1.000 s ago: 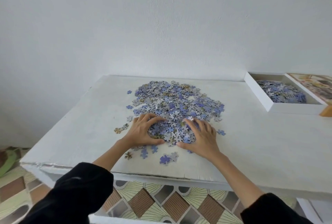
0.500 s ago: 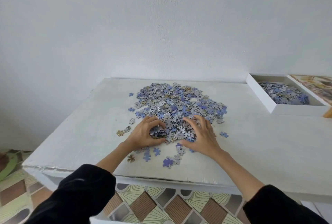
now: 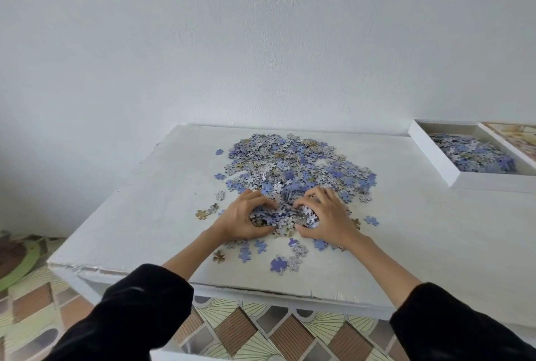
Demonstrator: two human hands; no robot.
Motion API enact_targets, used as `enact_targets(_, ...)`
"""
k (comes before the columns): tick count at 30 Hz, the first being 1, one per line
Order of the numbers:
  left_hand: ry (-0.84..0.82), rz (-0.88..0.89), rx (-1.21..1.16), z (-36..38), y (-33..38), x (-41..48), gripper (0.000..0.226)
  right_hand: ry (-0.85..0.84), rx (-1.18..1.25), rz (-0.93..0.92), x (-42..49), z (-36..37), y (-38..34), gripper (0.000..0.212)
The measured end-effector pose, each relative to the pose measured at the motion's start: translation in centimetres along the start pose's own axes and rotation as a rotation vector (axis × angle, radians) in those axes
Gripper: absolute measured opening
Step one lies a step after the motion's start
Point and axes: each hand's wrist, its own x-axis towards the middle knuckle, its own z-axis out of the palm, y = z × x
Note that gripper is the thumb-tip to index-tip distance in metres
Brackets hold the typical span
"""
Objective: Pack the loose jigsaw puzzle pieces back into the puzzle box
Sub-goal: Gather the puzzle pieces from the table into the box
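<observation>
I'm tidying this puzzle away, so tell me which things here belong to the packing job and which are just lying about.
Part of the job:
- pile of loose pieces on the table
- clump of pieces cupped between left hand and right hand
- stray pieces near the front edge
- open white box, already holding pieces

Just lying about:
- printed picture panel beside the box
- patterned floor

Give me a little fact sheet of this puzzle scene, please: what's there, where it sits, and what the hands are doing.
surface: white table
main pile: loose puzzle pieces, mid-table
strays: single pieces near the front edge
box: open white puzzle box, far right, already holding some pieces
left hand: cupped around a heap of pieces
right hand: cupped against the same heap
grip: both hands pressing the heap between them
</observation>
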Motion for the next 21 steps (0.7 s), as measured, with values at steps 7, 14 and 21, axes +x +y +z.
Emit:
enact_targets(7,0.026,-0.013,-0.038,-0.1,0.2,0.0,0.027,0.159,0.11,-0.078,-0.2,0.1,-0.2,0.031)
enact_targets(14,0.097,0.018,-0.078,-0.1,0.5,-0.2,0.025,0.195,0.277,-0.035,-0.3,0.0,0.0,0.026)
enact_targets(21,0.182,0.078,-0.143,-0.3,0.9,2.3,0.025,0.238,0.451,-0.007,2.1,-1.0,0.5,0.016)
